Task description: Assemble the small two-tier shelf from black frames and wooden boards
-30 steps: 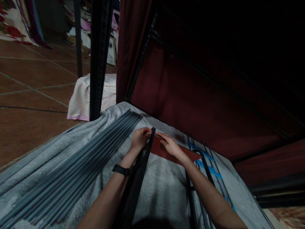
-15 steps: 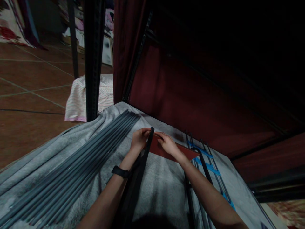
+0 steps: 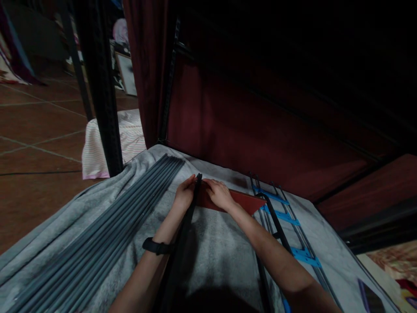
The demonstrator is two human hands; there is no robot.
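Black bar (image 3: 186, 227) could tilt, skewing the reddish panel (image 3: 246, 201), if left hand (image 3: 184, 194) and right hand (image 3: 220, 195), either side of the bar's far end, grip unclear, press unevenly.

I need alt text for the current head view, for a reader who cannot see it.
A person's left hand and right hand are at the far end of a black bar, beside a red-brown panel. Grey rods lie left on a grey blanket, blue pieces right.
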